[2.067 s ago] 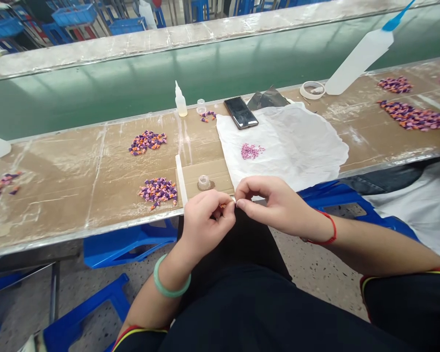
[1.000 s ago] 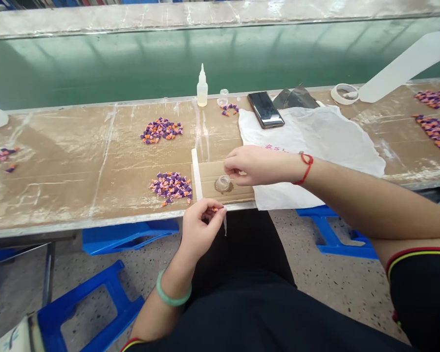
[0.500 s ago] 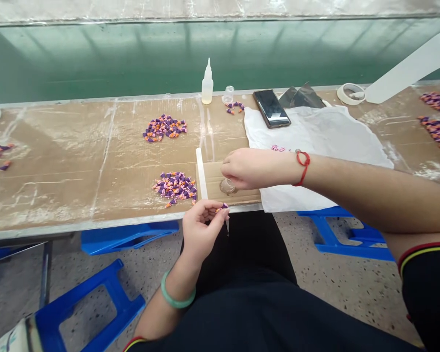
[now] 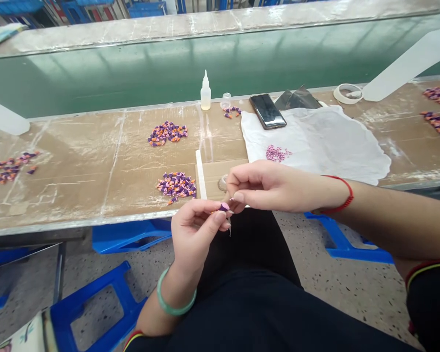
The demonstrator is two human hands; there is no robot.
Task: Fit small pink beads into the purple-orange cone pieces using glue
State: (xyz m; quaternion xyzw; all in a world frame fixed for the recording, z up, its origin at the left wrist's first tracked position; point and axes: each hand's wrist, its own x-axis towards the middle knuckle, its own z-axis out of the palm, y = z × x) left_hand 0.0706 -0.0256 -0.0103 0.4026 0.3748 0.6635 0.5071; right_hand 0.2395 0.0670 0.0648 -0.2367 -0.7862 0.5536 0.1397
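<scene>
Between the thumb and fingers of my left hand [image 4: 194, 230] is a small purple-and-pink figurine [image 4: 224, 207]. A thin pointed thing [image 4: 230, 230] sticks down beneath those fingers. Thumb and forefinger of my right hand [image 4: 264, 188] are pinched right beside the figurine; what they hold is too small to make out. Behind the right fingertips a small clear dish [image 4: 223, 183] sits partly hidden on a cardboard piece [image 4: 210, 171]. A white strip [image 4: 201, 173] lies along its left. Nearby is a pile of similar purple, pink and orange figurines [image 4: 176, 187].
Tiny pink pieces [image 4: 277, 153] lie on a white cloth [image 4: 304, 132], with a phone [image 4: 267, 111] on its far edge. A dropper bottle [image 4: 206, 93], a clear cap [image 4: 226, 100] and a tape roll [image 4: 347, 93] stand along the back. More figurines [image 4: 167, 133] lie farther off.
My right hand has come from over the dish toward me and now meets the left hand at the figurine. The pink pieces on the cloth are uncovered. The view has tilted up slightly.
</scene>
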